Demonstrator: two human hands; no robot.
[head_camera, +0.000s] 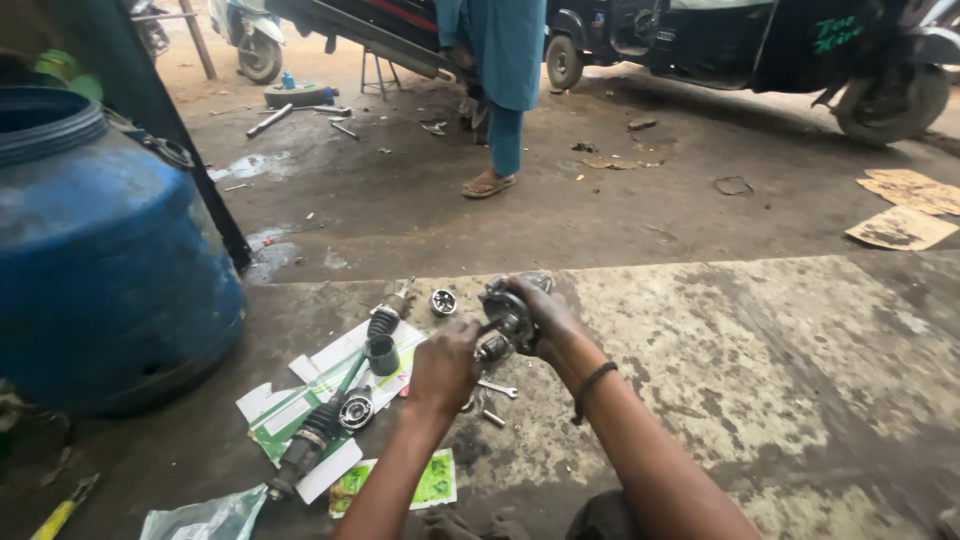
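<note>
- Right now both hands are up off the floor, working one greasy metal joint (507, 318) held out in front of the knees.
- Wrapped round the far side of that joint is the right hand (548, 318), fingers closed on it, a dark band on the wrist.
- Meeting it from the near side, the left hand (444, 368) has its fingers pinched on a thin tool (487, 326) whose tip sits against the joint's face.
- Judging by this, the job goes best with the right hand keeping the joint steady and tilted toward the eyes, while the left works with small, controlled pressure; grease makes a slip likely.
- Down on the concrete floor (760, 340), a small spanner (497, 388) lies just beneath the hands.
- To the left, a shaft with a black rubber boot (312, 432) rests on flattened green-and-white cardboard (300, 400), a round bearing (356, 411) touching it.
- Farther up, a second boot (382, 325) and a small shiny cup (443, 301) lie near each other.
- A big blue barrel (100, 250) stands at the far left.
- Beyond, another person (500, 90) in teal clothes stands beside a parked vehicle (760, 45).
</note>
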